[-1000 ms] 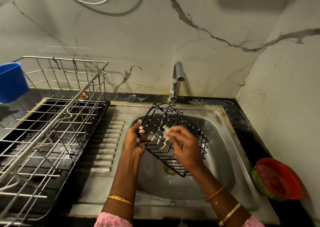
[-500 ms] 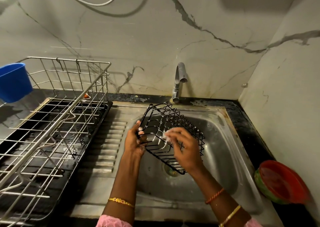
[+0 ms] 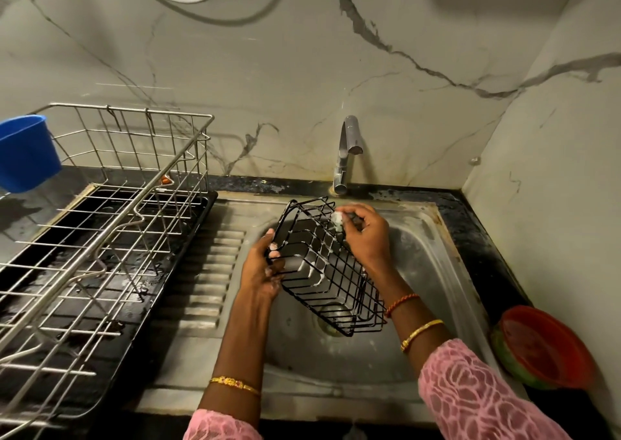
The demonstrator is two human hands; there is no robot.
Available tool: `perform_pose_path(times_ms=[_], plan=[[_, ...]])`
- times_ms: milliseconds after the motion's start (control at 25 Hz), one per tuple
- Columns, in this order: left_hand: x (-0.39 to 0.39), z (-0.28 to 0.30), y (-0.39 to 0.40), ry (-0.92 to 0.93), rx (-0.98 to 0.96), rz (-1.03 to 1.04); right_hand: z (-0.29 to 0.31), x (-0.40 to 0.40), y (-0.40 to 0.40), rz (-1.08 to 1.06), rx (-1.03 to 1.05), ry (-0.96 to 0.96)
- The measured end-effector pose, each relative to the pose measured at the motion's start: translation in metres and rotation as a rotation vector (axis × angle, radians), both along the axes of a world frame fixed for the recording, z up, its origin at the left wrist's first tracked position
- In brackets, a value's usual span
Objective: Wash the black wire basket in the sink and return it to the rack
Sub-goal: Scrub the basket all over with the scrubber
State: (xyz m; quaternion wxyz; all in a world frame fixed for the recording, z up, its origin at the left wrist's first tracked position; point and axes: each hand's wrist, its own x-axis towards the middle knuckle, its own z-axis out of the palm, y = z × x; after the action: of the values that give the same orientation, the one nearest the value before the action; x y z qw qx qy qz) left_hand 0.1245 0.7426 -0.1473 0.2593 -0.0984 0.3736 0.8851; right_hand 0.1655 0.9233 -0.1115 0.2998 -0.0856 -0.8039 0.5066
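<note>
The black wire basket is held tilted over the steel sink, its open side facing left and up. My left hand grips its near left rim, fingers curled round the wires. My right hand pinches a small soapy scrubber against the basket's far upper edge, just below the tap. Foam clings to some wires. The steel wire dish rack stands on a black tray at the left of the sink.
A blue plastic cup hangs on the rack's far left side. A red bowl nested in a green one sits on the dark counter at the right. Marble walls close the back and right. A ribbed drainboard lies between rack and basin.
My right hand has moved with the scrubber from the basket's middle up to its far top edge. The basket has turned and now lies longer toward me. My left hand keeps its hold.
</note>
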Motion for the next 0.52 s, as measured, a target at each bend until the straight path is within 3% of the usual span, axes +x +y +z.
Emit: perform_pose_path(times_ms=[160, 280, 520], plan=[[-0.001, -0.003, 0.007, 0.006, -0.149, 0.092, -0.007, 0.022, -0.019, -0.006, 0.143, 0.077], [-0.002, -0.003, 0.006, -0.018, -0.074, 0.074, -0.017, 0.04, -0.038, 0.057, 0.22, 0.107], [-0.003, 0.001, 0.003, -0.022, -0.071, 0.014, 0.02, -0.008, -0.005, -0.004, 0.151, -0.016]])
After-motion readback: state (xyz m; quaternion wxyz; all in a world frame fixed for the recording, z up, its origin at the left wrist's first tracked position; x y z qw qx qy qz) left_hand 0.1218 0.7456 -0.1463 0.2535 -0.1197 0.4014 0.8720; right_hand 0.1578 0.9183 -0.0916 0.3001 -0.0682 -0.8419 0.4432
